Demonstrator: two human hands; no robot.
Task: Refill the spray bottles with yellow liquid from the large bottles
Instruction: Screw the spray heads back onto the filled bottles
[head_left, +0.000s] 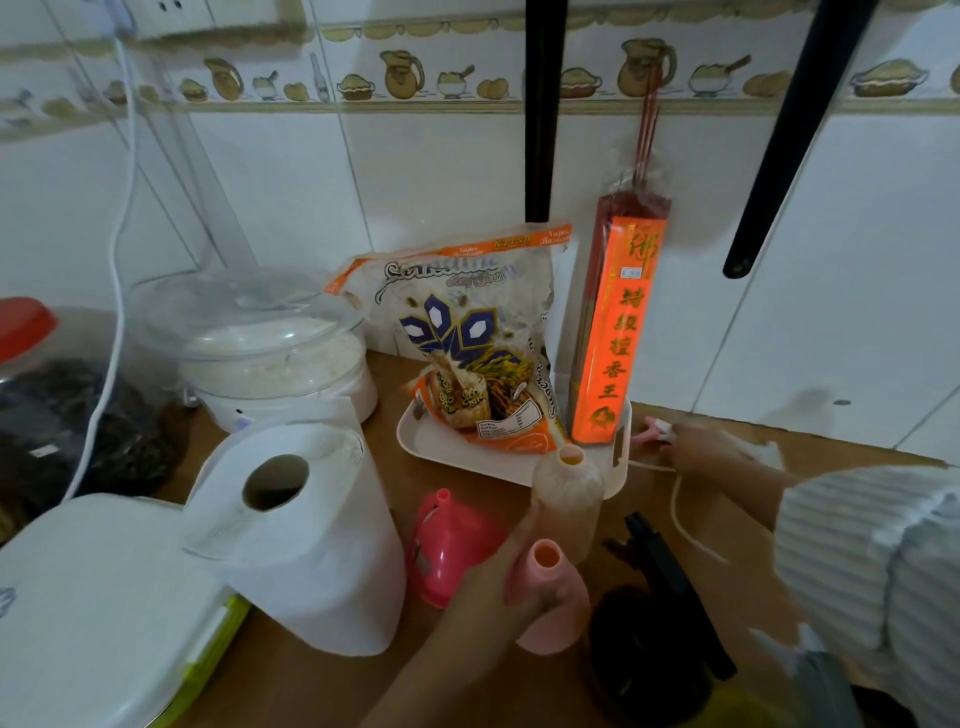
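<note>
My left hand (498, 571) grips the neck of a pink bottle (556, 603) that stands upright with its mouth open. Just behind it stands a clear bottle (569, 499), also uncapped, with yellowish liquid inside. A pink funnel (449, 545) lies on its side left of both bottles. My right hand (696, 447) reaches to the wall behind the tray and closes on a pink-and-white spray head (657, 430); a thin white tube (691, 525) trails from there toward me. A black spray head (670, 577) lies on a dark bottle (639, 654) at the front right.
A paper towel roll (301, 530) stands left of the funnel. A white tray (447, 454) carries a rice bag (478, 353) and a tall red incense pack (615, 322). A white cooker (270, 353), a red-lidded jar (31, 395) and a white box (98, 618) crowd the left.
</note>
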